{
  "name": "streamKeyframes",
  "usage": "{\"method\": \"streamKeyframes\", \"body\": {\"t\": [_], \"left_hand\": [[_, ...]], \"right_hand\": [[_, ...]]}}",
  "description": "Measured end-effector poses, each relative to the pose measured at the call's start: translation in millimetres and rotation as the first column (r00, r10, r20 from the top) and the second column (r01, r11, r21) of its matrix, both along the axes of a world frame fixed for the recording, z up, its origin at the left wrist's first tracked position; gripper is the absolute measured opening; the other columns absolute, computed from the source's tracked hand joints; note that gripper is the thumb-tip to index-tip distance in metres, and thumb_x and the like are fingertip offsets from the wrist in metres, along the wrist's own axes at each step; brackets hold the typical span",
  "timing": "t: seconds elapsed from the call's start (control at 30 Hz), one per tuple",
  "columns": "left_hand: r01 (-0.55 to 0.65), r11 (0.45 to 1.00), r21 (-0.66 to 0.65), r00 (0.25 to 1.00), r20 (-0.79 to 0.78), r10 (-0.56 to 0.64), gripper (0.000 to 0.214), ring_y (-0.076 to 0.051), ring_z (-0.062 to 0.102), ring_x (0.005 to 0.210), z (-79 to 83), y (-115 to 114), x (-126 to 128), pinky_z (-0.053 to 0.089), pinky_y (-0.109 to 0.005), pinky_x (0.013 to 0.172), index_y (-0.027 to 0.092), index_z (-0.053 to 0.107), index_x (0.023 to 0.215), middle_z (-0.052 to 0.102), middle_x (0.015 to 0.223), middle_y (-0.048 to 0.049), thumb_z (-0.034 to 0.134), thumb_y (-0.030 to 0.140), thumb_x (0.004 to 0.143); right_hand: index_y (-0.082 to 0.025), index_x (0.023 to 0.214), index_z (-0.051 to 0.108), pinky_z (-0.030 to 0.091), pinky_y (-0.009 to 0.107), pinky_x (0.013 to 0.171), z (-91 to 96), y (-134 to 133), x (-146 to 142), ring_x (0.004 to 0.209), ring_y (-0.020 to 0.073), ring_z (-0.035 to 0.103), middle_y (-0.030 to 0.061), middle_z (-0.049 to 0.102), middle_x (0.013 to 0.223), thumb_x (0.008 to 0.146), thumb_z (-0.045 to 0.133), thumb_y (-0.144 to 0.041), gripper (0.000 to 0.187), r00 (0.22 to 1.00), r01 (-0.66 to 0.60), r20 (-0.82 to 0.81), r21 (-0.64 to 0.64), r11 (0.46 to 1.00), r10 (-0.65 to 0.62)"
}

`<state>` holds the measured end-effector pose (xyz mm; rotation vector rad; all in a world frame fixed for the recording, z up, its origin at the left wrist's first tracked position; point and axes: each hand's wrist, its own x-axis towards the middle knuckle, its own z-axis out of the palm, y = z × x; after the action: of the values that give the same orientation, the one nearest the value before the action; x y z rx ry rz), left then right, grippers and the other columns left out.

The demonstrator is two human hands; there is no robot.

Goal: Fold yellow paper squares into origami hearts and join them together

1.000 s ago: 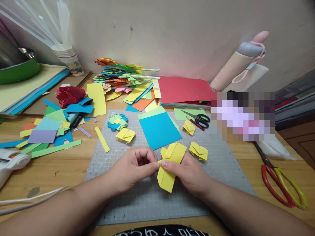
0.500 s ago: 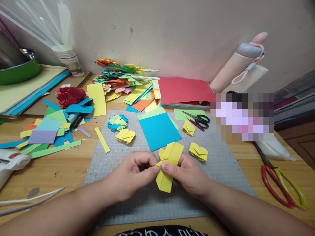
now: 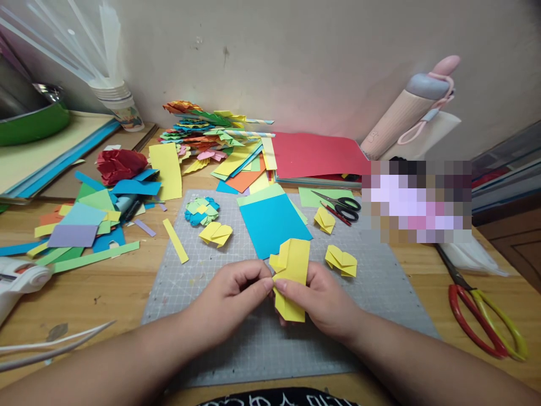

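A partly folded piece of yellow paper [image 3: 296,270] is held up between my two hands over the grey cutting mat [image 3: 236,349]. My left hand [image 3: 236,293] pinches its left edge between thumb and finger. From the right, my right hand [image 3: 319,299] grips it, thumb pressed on the front and fingers hidden behind. Around them on the mat lie yellow folded hearts: one heart [image 3: 216,234] to the left, another heart [image 3: 341,261] to the right, and a third heart [image 3: 324,220] farther back. Blue square paper [image 3: 274,223] lies just beyond my hands.
Black-handled scissors [image 3: 344,206] rest at the mat's back right. Large red-and-yellow scissors [image 3: 486,321] lie on the right. Paper scraps [image 3: 76,225] and a white glue gun [image 3: 21,279] are on the left. Behind stand paper flowers [image 3: 203,132] and a red sheet [image 3: 319,155].
The yellow paper has turned more upright in my hands, its top shifting slightly left and its bottom slightly right. Both hands keep their hold, and the things around them are unmoved.
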<state>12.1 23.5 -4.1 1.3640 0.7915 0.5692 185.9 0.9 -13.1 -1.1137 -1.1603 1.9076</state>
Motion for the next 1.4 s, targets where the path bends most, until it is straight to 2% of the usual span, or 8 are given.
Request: {"method": "streamKeyframes", "body": {"t": [0.63,0.73,0.87,0.97,1.07,1.17,1.27,1.4], "left_hand": [[-0.03,0.998,0.05,0.99,-0.137,0.037,0.017,-0.012,0.044,0.061,-1.9,-1,2,0.037,-0.026,0.058,0.017,0.049,0.062,0.047,0.061,0.0022,0.05,0.027,0.076],[-0.065,0.994,0.085,0.979,-0.189,0.08,0.017,-0.011,0.039,0.058,-3.3,-5,3,0.033,-0.024,0.055,0.018,0.044,0.058,0.042,0.057,0.0041,0.049,0.024,0.074],[-0.076,0.982,0.175,0.951,-0.283,0.124,0.02,-0.01,0.032,0.055,-5.7,-13,5,0.027,-0.023,0.051,0.019,0.036,0.056,0.034,0.056,0.0055,0.047,0.019,0.073],[-0.061,0.969,0.239,0.936,-0.323,0.139,0.02,-0.01,0.033,0.054,-5.5,-15,5,0.026,-0.023,0.051,0.019,0.037,0.056,0.036,0.055,0.0053,0.048,0.017,0.073],[-0.106,0.978,0.179,0.967,-0.21,0.143,0.02,-0.011,0.038,0.057,-4.7,-12,4,0.029,-0.024,0.053,0.019,0.042,0.06,0.042,0.059,0.0039,0.05,0.023,0.079],[-0.098,0.988,-0.123,0.993,0.059,0.106,0.021,-0.01,0.039,0.055,-6.3,-6,1,0.029,-0.022,0.051,0.019,0.047,0.071,0.043,0.061,0.0044,0.049,0.035,0.085],[0.069,0.93,-0.36,0.971,0.238,0.02,0.025,-0.008,0.037,0.05,-9.8,-1,-2,0.023,-0.021,0.045,0.018,0.048,0.075,0.045,0.064,0.004,0.052,0.041,0.085],[0.151,0.916,-0.371,0.964,0.259,-0.054,0.028,-0.007,0.036,0.051,-12.3,0,-5,0.022,-0.021,0.046,0.016,0.052,0.076,0.046,0.066,0.0029,0.053,0.041,0.086]], "right_hand": [[-0.017,0.068,0.05,0.041,0.02,0.042,0.1,-4,-4,0.043,0.0078,0.048,-0.0036,0.052,0.054,0.08,0.052,-0.03,0.018,0.99,-0.037,0.136,0.085,0.996,0.026],[-0.018,0.069,0.049,0.039,0.02,0.044,-2.4,-9,-6,0.046,0.0089,0.047,-0.0034,0.05,0.055,0.082,0.049,-0.026,0.015,0.968,-0.022,0.249,0.204,0.979,-0.03],[-0.019,0.061,0.044,0.032,0.023,0.048,-2.4,-16,-10,0.051,0.0094,0.04,-0.0038,0.043,0.056,0.08,0.047,-0.018,0.019,0.891,-0.049,0.416,0.486,0.872,-0.182],[-0.019,0.058,0.04,0.03,0.025,0.049,-0.7,-19,-11,0.052,0.0099,0.038,-0.0038,0.041,0.055,0.079,0.048,-0.017,0.022,0.851,-0.079,0.47,0.555,0.828,-0.233],[-0.019,0.064,0.046,0.036,0.024,0.047,0.7,-18,-11,0.051,0.0108,0.046,-0.0025,0.047,0.056,0.083,0.049,-0.027,0.021,0.922,-0.004,0.365,0.346,0.938,-0.13],[-0.017,0.074,0.051,0.039,0.021,0.042,1.9,-13,-9,0.045,0.0099,0.05,-0.0023,0.052,0.056,0.083,0.052,-0.038,0.023,0.994,0.058,0.095,0.029,0.998,-0.06],[-0.016,0.074,0.055,0.039,0.018,0.038,1.7,-9,-6,0.042,0.0082,0.049,-0.0023,0.054,0.055,0.08,0.057,-0.041,0.026,0.994,0.071,-0.084,-0.034,0.997,-0.074],[-0.015,0.071,0.056,0.04,0.017,0.036,-0.4,-7,-4,0.041,0.0078,0.049,-0.002,0.054,0.053,0.08,0.06,-0.04,0.027,0.982,0.027,-0.184,-0.062,0.998,-0.038]]}}
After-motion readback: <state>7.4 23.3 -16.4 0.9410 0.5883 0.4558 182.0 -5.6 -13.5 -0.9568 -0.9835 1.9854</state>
